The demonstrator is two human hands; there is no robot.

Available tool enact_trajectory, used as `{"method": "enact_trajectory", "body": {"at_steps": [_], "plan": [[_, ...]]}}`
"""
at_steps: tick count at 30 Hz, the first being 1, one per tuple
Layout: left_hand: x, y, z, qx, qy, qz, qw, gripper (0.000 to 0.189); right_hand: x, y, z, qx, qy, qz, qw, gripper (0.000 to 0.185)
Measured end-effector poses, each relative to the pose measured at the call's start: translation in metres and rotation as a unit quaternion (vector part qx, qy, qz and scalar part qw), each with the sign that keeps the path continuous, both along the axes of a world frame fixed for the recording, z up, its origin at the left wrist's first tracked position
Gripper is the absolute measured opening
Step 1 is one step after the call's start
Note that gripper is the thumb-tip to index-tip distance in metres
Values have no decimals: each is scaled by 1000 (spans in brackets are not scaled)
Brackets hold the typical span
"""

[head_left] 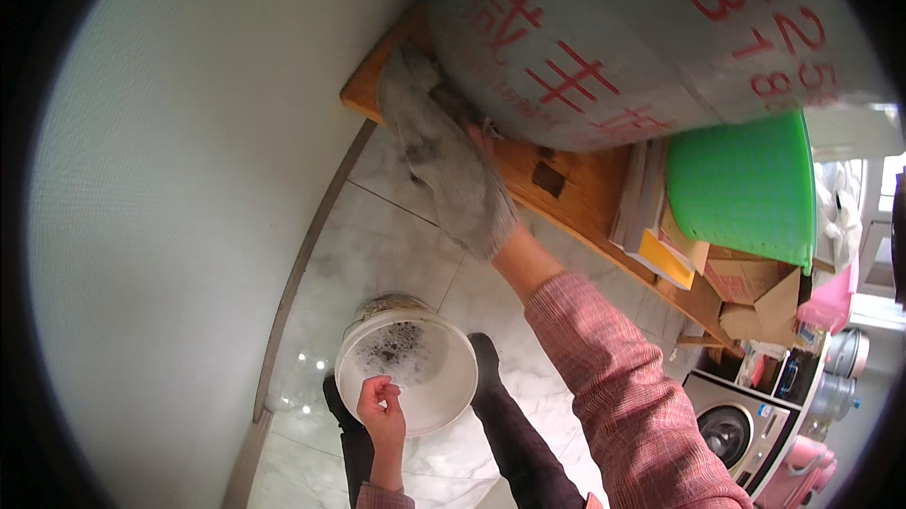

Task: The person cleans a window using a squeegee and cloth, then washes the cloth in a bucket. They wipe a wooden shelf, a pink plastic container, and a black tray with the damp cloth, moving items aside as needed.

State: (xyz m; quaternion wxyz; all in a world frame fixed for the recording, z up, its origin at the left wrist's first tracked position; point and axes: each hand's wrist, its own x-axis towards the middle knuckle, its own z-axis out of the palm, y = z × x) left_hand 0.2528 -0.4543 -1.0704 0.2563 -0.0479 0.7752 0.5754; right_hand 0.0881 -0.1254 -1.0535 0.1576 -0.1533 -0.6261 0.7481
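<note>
My right hand (485, 141) is on a damp-looking grey cloth (453, 183), which covers most of the hand and wrist. Part of the cloth lies over the end of a wooden bench (591, 187), beside a large grey rounded container (594, 42) with red writing. Only a little skin shows past the cloth's edge, next to the container. Lower down, my left hand (382, 399) is over the near rim of a white plastic bucket (453, 396), its fingers loosely curled and nothing visible in them. Suds and dark specks show inside the bucket, which stands on the floor between my feet.
A pale wall (177, 190) with a grey skirting strip (304, 261) runs along the left. Books or boards (640, 190), a green plastic basket (743, 190) and an opened cardboard box (761, 304) are on the bench. A washing machine (732, 427) stands at the lower right.
</note>
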Motion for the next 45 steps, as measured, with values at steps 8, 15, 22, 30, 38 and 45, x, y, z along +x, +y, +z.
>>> {"method": "enact_trajectory", "body": {"at_steps": [8, 15, 22, 30, 38, 45], "plan": [[17, -13, -3, 7, -3, -49, 999, 9, 198, -7, 128, 417, -312, 94, 848, 43], [47, -11, -9, -31, 23, -133, 990, 8, 349, -39, 180, 83, -276, -399, 870, 57], [117, 2, -1, -96, 29, -260, 960, 10, 459, 24, 200, 373, -494, -184, 763, 66], [217, 232, 99, 64, 174, -482, 856, 16, 554, 60, 212, -140, -181, -284, 931, 91], [230, 504, 101, -46, 463, -528, 710, 28, 628, 15, 204, -152, -276, -256, 914, 82], [230, 552, 65, -182, 377, -576, 702, 18, 668, 10, 212, -235, -185, -362, 883, 88]]}}
